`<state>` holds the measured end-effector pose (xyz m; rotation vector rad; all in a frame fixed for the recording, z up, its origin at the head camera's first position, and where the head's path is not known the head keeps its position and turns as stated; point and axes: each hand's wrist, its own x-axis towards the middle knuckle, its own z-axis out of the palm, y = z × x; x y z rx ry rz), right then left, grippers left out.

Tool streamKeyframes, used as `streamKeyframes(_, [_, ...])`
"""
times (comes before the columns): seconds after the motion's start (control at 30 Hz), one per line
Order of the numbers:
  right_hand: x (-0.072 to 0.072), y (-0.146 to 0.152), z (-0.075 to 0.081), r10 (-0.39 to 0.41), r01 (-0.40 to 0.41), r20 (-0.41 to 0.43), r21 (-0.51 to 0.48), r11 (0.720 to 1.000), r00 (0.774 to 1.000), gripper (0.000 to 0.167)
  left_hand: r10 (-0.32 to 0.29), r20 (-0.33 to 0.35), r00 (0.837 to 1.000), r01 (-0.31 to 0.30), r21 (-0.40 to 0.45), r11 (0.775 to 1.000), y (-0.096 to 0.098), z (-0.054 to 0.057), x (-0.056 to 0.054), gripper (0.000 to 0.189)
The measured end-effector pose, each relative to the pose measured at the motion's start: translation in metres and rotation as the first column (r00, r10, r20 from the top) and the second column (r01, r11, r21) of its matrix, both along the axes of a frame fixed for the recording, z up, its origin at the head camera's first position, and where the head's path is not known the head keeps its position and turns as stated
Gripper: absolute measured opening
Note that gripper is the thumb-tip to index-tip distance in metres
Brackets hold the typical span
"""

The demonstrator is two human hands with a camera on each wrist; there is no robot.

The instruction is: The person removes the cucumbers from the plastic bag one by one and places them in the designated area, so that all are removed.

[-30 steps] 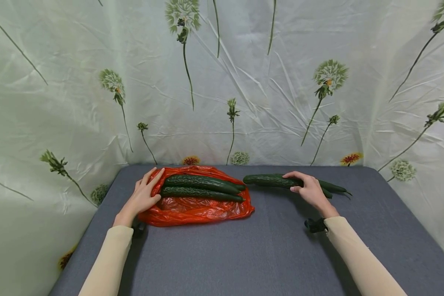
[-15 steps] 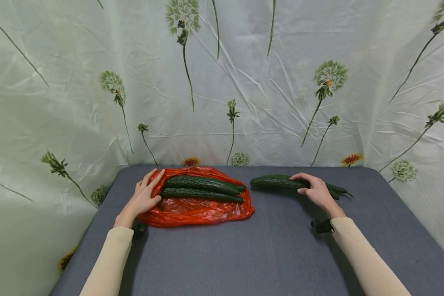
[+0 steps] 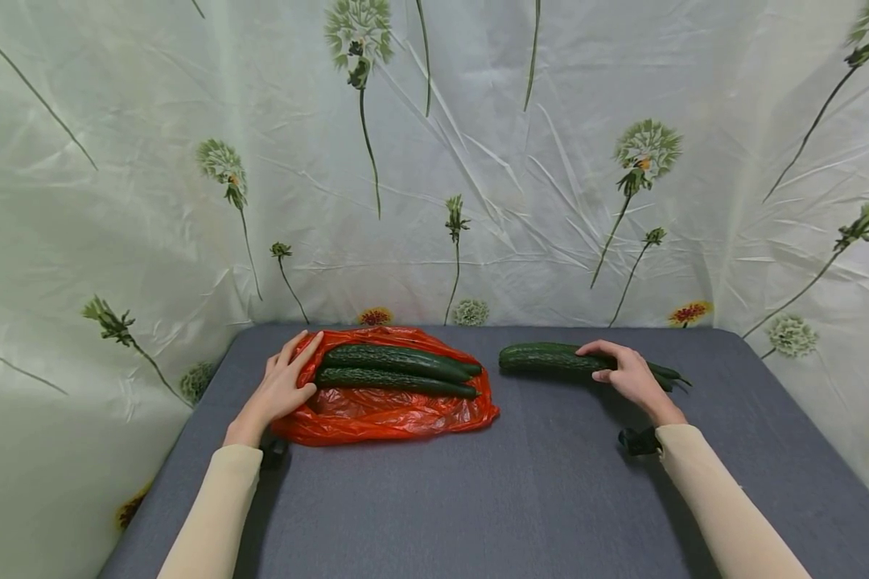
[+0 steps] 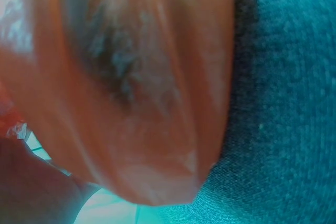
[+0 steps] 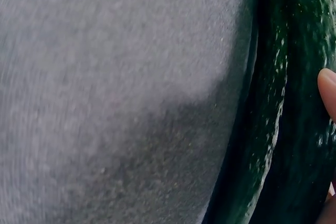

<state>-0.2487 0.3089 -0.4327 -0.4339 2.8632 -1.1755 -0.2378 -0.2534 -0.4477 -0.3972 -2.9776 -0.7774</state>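
Note:
At the left, the left hand [image 3: 277,392] rests on the end of a red plastic bag [image 3: 376,426], fingers straight and spread, thumb at its near side. Two dark green cucumbers [image 3: 394,380] lie side by side on the opened bag. The left wrist view shows the bag's film [image 4: 147,145] with a dark shape behind it. On the right, the right hand [image 3: 626,374] grips the nearer of two more cucumbers [image 3: 550,362] from above, thumb on the near side. The rear cucumber [image 3: 666,371] is mostly hidden. In the right wrist view both cucumbers [image 5: 304,103] lie against each other.
A dark grey cloth [image 3: 420,507] covers the table. Behind and beside it hangs a pale curtain [image 3: 550,193] printed with dandelions. A small black device [image 3: 639,441] sits at the right wrist.
The right hand has moved to the right, sliding the nearer cucumber along the rear one, so their ends stand closer in line. The left hand and bag stay in place.

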Motion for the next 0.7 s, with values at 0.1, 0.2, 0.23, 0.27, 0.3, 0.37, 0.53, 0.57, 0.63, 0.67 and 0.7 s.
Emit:
streamKeyframes(0.1, [-0.0011, 0.0034, -0.0019, 0.008, -0.008, 0.001, -0.004, 1.0, 1.0, 0.039, 0.0, 0.001, 1.0, 0.0, 0.004, 1.0, -0.0001, -0.0003, -0.0002, 0.084])
streamKeyframes(0.2, [-0.0014, 0.006, -0.0032, 0.015, -0.015, 0.0, -0.001, 1.0, 1.0, 0.039, -0.002, -0.002, 1.0, 0.002, 0.005, 1.0, -0.0003, -0.0005, -0.0003, 0.083])
streamKeyframes(0.23, [-0.0013, 0.0069, -0.0037, 0.017, -0.017, 0.0, -0.001, 1.0, 1.0, 0.039, -0.004, -0.003, 1.0, 0.004, 0.005, 1.0, -0.0003, -0.0005, -0.0003, 0.083])
streamKeyframes(0.27, [-0.001, 0.0075, -0.0039, 0.018, -0.018, 0.001, 0.0, 1.0, 1.0, 0.039, -0.006, -0.004, 1.0, 0.006, 0.005, 1.0, -0.0005, -0.0006, -0.0004, 0.083])
streamKeyframes(0.3, [-0.0007, 0.0081, -0.0041, 0.018, -0.018, 0.004, 0.001, 1.0, 1.0, 0.039, -0.008, -0.005, 1.0, 0.009, 0.005, 1.0, -0.0006, -0.0007, -0.0003, 0.083])
streamKeyframes(0.37, [-0.0004, 0.0091, -0.0044, 0.016, -0.016, 0.008, 0.0, 1.0, 1.0, 0.04, -0.012, -0.005, 1.0, 0.012, 0.006, 1.0, -0.0008, -0.0007, -0.0001, 0.083])
streamKeyframes(0.53, [-0.0012, 0.0102, -0.0043, 0.013, -0.013, 0.008, -0.01, 1.0, 1.0, 0.039, -0.017, -0.008, 1.0, 0.017, 0.011, 1.0, -0.0011, -0.0009, 0.0007, 0.083])
streamKeyframes(0.57, [-0.0017, 0.0104, -0.0044, 0.014, -0.014, 0.005, -0.01, 1.0, 1.0, 0.039, -0.017, -0.008, 1.0, 0.017, 0.012, 1.0, -0.0012, -0.001, 0.0007, 0.083])
streamKeyframes(0.63, [-0.0023, 0.0104, -0.0047, 0.013, -0.013, -0.001, -0.011, 1.0, 1.0, 0.039, -0.018, -0.007, 1.0, 0.019, 0.013, 1.0, -0.0012, -0.001, 0.0008, 0.083])
streamKeyframes(0.67, [-0.0026, 0.0105, -0.005, 0.01, -0.01, -0.003, -0.012, 1.0, 1.0, 0.039, -0.019, -0.007, 1.0, 0.019, 0.013, 1.0, -0.0012, -0.001, 0.0008, 0.083])
streamKeyframes(0.7, [-0.0027, 0.0103, -0.005, 0.011, -0.011, -0.004, -0.01, 1.0, 1.0, 0.039, -0.018, -0.006, 1.0, 0.018, 0.012, 1.0, -0.0012, -0.0009, 0.0009, 0.083])
